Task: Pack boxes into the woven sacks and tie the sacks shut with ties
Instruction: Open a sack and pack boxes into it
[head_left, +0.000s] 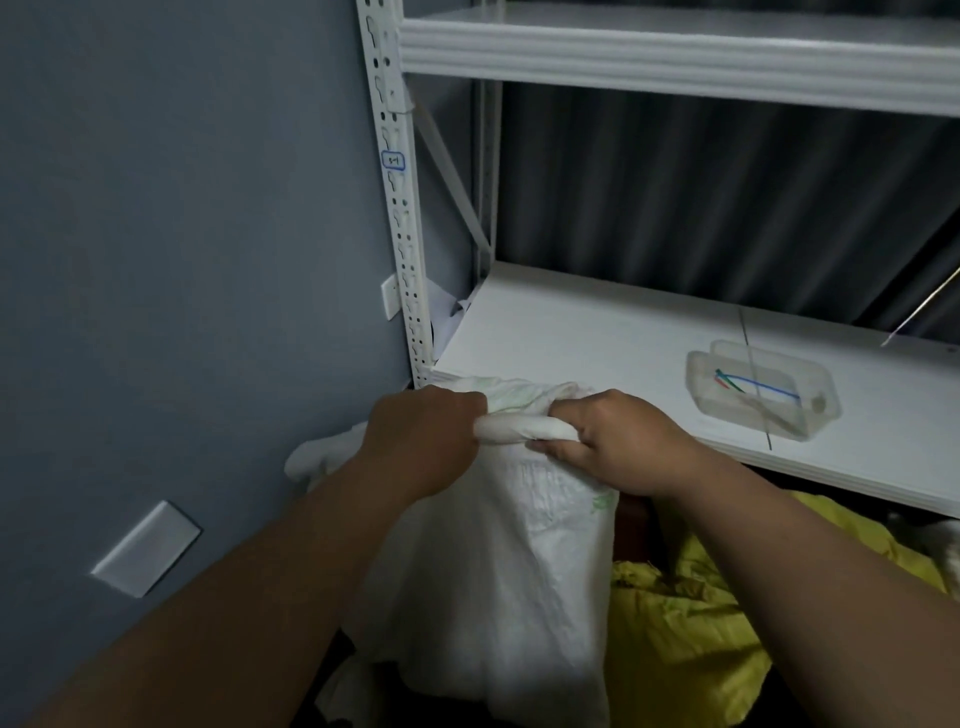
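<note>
A white woven sack (498, 571) stands in front of the shelf, its mouth gathered and twisted into a thick neck (514, 428). My left hand (421, 441) grips the left end of that neck with curled fingers. My right hand (613, 441) grips the right end, fingers wrapped under the twisted cloth. A clear plastic tray (701, 384) on the shelf to the right holds coloured ties (758, 387), blue, red and green. What is inside the sack is hidden.
A white metal shelf (571, 332) runs across at hand height, with another shelf board (675, 57) above. A yellow sack (691, 613) lies lower right. More white cloth (322, 452) bunches behind the sack on the left. A grey wall (182, 260) closes the left side.
</note>
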